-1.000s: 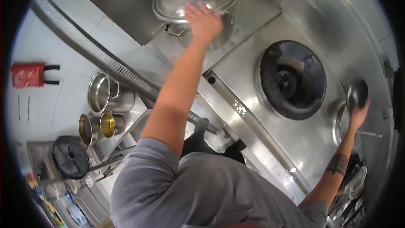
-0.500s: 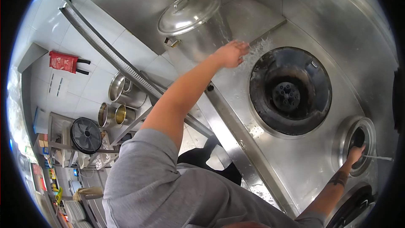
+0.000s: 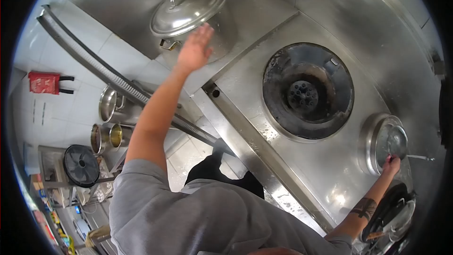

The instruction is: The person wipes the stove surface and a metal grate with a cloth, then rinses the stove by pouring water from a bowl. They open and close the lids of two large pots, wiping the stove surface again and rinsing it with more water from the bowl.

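My left hand (image 3: 196, 49) is open, fingers spread and slightly blurred, overlapping the side of a large lidded steel stockpot (image 3: 191, 9). It holds nothing. To the right, my right hand (image 3: 390, 165) has its fingers closed at the near rim of a round metal pot (image 3: 370, 144) set in the steel worktop. A shiny, rounded, see-through surface (image 3: 395, 142) shows in the pot just beyond the fingers; I cannot tell what they grip. Between the hands lies a black wok burner (image 3: 306, 94) with a dark, sooty well.
A steel front rail with a channel (image 3: 264, 160) runs along the wet worktop (image 3: 311, 170). A thin pale rod (image 3: 420, 157) juts out beside the round pot. Dark pans (image 3: 391, 212) lie at lower right. Smaller pots (image 3: 115, 106) and a black fan (image 3: 81, 165) stand at left.
My left hand has moved left, away from the burner towards the stockpot, and the water splash beside it is gone. My right hand has drawn back from inside the round pot to its rim.
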